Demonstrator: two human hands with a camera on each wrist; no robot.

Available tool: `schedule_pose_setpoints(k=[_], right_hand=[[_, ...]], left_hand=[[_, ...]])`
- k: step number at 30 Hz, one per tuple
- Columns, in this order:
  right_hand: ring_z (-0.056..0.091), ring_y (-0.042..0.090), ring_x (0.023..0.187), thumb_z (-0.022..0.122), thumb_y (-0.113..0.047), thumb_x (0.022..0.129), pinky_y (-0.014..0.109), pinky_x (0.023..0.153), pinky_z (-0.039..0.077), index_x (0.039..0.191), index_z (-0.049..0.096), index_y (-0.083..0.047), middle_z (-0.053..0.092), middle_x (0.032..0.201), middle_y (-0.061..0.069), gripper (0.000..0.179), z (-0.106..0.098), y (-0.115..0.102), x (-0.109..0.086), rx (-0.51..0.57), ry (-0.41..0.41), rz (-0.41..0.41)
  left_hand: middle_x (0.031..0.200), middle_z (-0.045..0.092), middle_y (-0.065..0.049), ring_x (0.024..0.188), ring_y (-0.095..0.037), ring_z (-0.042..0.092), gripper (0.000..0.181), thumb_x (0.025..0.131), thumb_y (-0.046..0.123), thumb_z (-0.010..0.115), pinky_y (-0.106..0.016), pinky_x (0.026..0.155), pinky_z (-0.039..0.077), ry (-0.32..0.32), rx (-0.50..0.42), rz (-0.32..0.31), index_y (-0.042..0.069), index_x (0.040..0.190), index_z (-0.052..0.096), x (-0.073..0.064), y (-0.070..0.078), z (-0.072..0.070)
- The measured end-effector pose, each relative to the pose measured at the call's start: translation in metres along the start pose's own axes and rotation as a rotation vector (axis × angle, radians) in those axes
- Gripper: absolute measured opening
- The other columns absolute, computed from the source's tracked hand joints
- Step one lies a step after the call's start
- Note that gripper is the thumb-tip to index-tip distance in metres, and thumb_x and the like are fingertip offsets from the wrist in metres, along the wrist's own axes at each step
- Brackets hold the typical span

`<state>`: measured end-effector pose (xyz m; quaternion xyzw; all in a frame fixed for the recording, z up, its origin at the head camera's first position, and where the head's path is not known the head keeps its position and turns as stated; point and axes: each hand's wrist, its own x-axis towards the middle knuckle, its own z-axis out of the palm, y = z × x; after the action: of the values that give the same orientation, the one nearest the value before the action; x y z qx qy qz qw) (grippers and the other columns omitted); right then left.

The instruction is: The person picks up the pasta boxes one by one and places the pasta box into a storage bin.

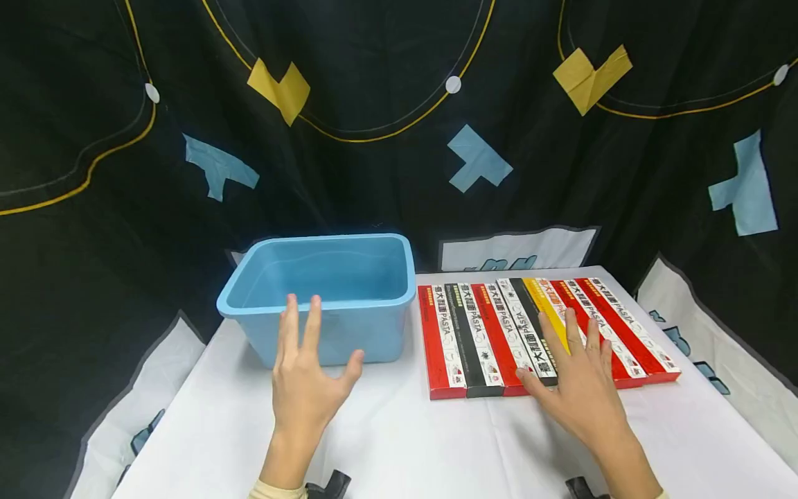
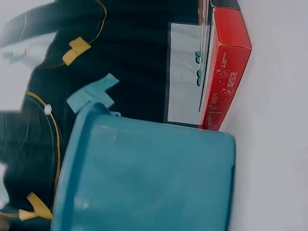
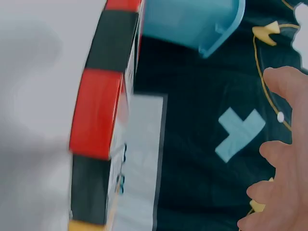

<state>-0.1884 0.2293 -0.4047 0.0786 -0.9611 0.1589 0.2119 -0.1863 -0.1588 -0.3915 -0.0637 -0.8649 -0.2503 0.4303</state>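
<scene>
Side by side on the white table lies a row of several flat pasta boxes (image 1: 451, 339) in red, black and yellow. My right hand (image 1: 582, 391), fingers spread, is held over the near ends of the middle boxes and holds nothing. In the right wrist view its fingers (image 3: 284, 159) appear at the right, apart from the red and black box ends (image 3: 96, 113). To the left stands a light blue plastic bin (image 1: 374, 336) with nothing visible inside. My left hand (image 1: 308, 388) is raised before its front wall, fingers straight and thumb out, holding nothing.
Behind the table (image 1: 424, 443) hangs a black cloth (image 1: 374, 194) with yellow cord lines and blue and yellow tape pieces. The bin stands close to the table's left edge, with the leftmost red box just to its right. White cloth panels flank the table.
</scene>
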Motion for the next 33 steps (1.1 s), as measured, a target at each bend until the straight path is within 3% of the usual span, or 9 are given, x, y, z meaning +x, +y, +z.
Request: schedule_pose_setpoints(k=[5, 8, 10, 13, 16, 18, 22, 28, 33], right_hand=[[-0.005, 0.053, 0.141, 0.071, -0.049, 0.083, 0.074, 0.11, 0.0, 0.157, 0.015, -0.018, 0.009, 0.157, 0.029, 0.098, -0.005, 0.022, 0.01, -0.01, -0.002, 0.047], [-0.005, 0.056, 0.14, 0.071, -0.043, 0.084, 0.078, 0.107, 0.003, 0.157, 0.013, -0.014, 0.006, 0.157, 0.03, 0.097, -0.006, 0.041, 0.011, -0.012, -0.017, 0.085], [-0.004, 0.058, 0.138, 0.07, -0.042, 0.085, 0.078, 0.107, 0.003, 0.156, 0.013, -0.01, 0.007, 0.156, 0.031, 0.096, -0.006, 0.054, 0.012, -0.007, -0.026, 0.112], [-0.001, 0.061, 0.136, 0.07, -0.038, 0.086, 0.081, 0.102, 0.007, 0.155, 0.012, -0.005, 0.008, 0.154, 0.035, 0.096, -0.01, 0.072, 0.017, 0.011, -0.047, 0.182], [0.003, 0.062, 0.135, 0.069, -0.033, 0.086, 0.085, 0.09, 0.022, 0.153, 0.01, 0.0, 0.009, 0.152, 0.038, 0.095, -0.017, 0.092, 0.023, 0.01, -0.068, 0.257], [0.006, 0.063, 0.133, 0.068, -0.03, 0.086, 0.085, 0.08, 0.03, 0.152, 0.009, 0.003, 0.01, 0.15, 0.039, 0.094, -0.021, 0.106, 0.025, 0.003, -0.075, 0.296], [0.009, 0.063, 0.132, 0.067, -0.028, 0.087, 0.084, 0.073, 0.036, 0.15, 0.008, 0.007, 0.01, 0.148, 0.042, 0.093, -0.026, 0.134, 0.028, 0.001, -0.101, 0.36], [0.024, 0.062, 0.12, 0.063, -0.027, 0.089, 0.083, 0.081, 0.037, 0.143, 0.018, 0.016, 0.023, 0.137, 0.045, 0.083, -0.02, 0.172, 0.026, 0.005, -0.151, 0.409], [0.035, 0.063, 0.108, 0.06, -0.037, 0.092, 0.078, 0.079, 0.043, 0.14, 0.023, 0.017, 0.032, 0.129, 0.047, 0.081, -0.014, 0.196, 0.021, 0.011, -0.309, 0.469]], left_hand=[[0.16, 0.018, -0.002, 0.133, -0.04, 0.04, 0.086, 0.084, 0.043, 0.065, -0.067, 0.091, 0.049, 0.233, -0.279, -0.24, 0.022, 0.156, 0.022, -0.001, -0.016, 0.003], [0.156, 0.02, -0.004, 0.12, -0.038, 0.052, 0.085, 0.086, 0.037, 0.062, -0.053, 0.085, 0.058, 0.32, -0.415, -0.348, 0.021, 0.156, 0.017, -0.001, -0.023, 0.004], [0.153, 0.022, -0.007, 0.115, -0.036, 0.055, 0.086, 0.089, 0.034, 0.061, -0.041, 0.083, 0.06, 0.337, -0.51, -0.441, 0.019, 0.157, 0.011, 0.0, -0.025, 0.005], [0.145, 0.024, -0.012, 0.113, -0.033, 0.057, 0.081, 0.097, 0.029, 0.056, -0.027, 0.085, 0.059, 0.338, -0.743, -0.622, 0.017, 0.156, 0.002, 0.004, -0.024, 0.006], [0.144, 0.024, -0.014, 0.116, -0.034, 0.056, 0.073, 0.102, 0.023, 0.049, -0.028, 0.092, 0.056, 0.362, -1.013, -0.804, 0.013, 0.154, 0.0, 0.015, -0.024, 0.008], [0.144, 0.027, -0.015, 0.117, -0.033, 0.056, 0.064, 0.104, 0.02, 0.044, -0.029, 0.093, 0.056, 0.389, -1.118, -0.89, 0.008, 0.153, 0.006, 0.023, -0.026, 0.011], [0.138, 0.038, -0.018, 0.116, -0.031, 0.056, 0.044, 0.104, 0.015, 0.043, -0.03, 0.092, 0.056, 0.465, -1.217, -0.968, 0.0, 0.143, 0.027, 0.038, -0.031, 0.016], [0.125, 0.05, -0.018, 0.102, -0.025, 0.061, 0.031, 0.101, 0.014, 0.054, -0.031, 0.087, 0.059, 0.518, -1.197, -1.027, 0.001, 0.126, 0.043, 0.046, -0.035, 0.021], [0.118, 0.051, -0.016, 0.096, -0.021, 0.061, 0.03, 0.098, 0.013, 0.059, -0.031, 0.086, 0.06, 0.545, -1.2, -1.069, 0.002, 0.123, 0.046, 0.046, -0.036, 0.018]])
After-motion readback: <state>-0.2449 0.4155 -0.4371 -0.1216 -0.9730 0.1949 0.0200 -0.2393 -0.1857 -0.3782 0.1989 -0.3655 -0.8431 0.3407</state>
